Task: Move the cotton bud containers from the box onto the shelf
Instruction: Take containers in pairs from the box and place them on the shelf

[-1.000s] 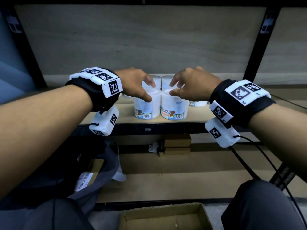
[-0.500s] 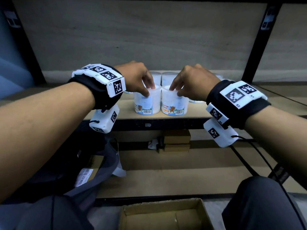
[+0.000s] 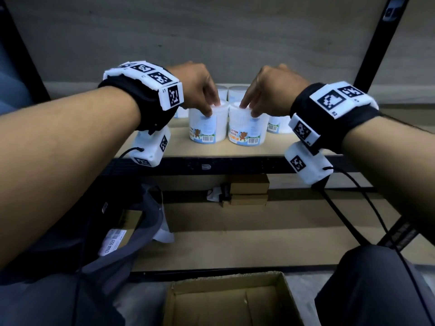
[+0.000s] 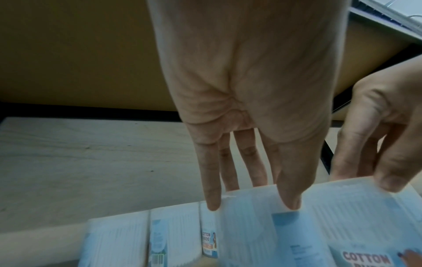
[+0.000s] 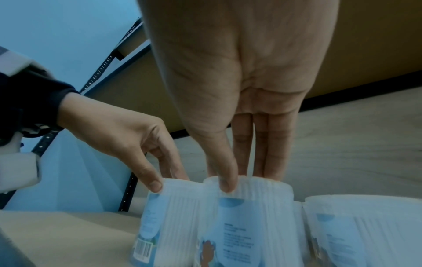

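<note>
Two white cotton bud containers with bear labels stand side by side near the front of the wooden shelf (image 3: 211,150). My left hand (image 3: 211,109) pinches the top rim of the left container (image 3: 208,130), thumb in front and fingers behind. In the same way my right hand (image 3: 249,111) pinches the right container (image 3: 247,132). The left wrist view shows my fingertips (image 4: 289,200) on the lid edge of the left container (image 4: 251,231). In the right wrist view my thumb presses the right container (image 5: 246,220). The cardboard box (image 3: 179,307) lies open below, with no container showing inside.
More containers stand behind (image 3: 236,95) and to the right (image 3: 279,124) and left (image 3: 180,112) of the front pair. Black shelf posts (image 3: 376,43) flank the bay. On the lower shelf sit small brown boxes (image 3: 249,191) and a dark bag (image 3: 122,222). A cable (image 3: 367,208) hangs from my right wrist.
Both hands have kept hold of the two front containers. The pair now stands slightly farther back from the shelf's front edge, and my fingers have closed down around the lids.
</note>
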`<control>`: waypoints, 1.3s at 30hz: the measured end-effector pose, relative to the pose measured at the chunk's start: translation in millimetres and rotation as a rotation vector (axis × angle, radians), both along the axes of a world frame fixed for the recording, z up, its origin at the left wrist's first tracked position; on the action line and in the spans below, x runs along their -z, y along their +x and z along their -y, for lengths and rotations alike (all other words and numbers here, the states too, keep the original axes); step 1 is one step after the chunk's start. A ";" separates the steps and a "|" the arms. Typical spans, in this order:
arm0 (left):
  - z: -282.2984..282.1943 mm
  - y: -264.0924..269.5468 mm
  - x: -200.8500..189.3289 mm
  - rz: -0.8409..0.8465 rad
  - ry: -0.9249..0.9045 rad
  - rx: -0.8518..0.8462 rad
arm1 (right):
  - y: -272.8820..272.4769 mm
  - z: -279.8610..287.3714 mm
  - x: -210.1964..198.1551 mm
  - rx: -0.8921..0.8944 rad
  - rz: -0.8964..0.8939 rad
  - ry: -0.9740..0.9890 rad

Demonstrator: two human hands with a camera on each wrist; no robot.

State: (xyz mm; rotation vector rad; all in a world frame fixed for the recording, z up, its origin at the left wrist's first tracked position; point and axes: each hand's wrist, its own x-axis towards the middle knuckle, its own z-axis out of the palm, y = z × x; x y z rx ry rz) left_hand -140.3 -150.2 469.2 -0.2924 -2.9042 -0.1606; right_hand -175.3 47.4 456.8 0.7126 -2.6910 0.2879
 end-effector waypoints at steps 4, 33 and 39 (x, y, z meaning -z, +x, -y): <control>1.9 -11.7 1.0 0.009 -0.004 -0.001 | -11.6 1.0 -1.3 0.005 0.016 -0.003; 6.1 -72.1 10.9 -0.079 -0.003 -0.003 | -74.0 -3.8 11.9 -0.033 0.000 -0.042; 6.7 -72.7 11.5 -0.094 0.005 0.004 | -76.2 -5.3 15.4 -0.048 -0.023 -0.048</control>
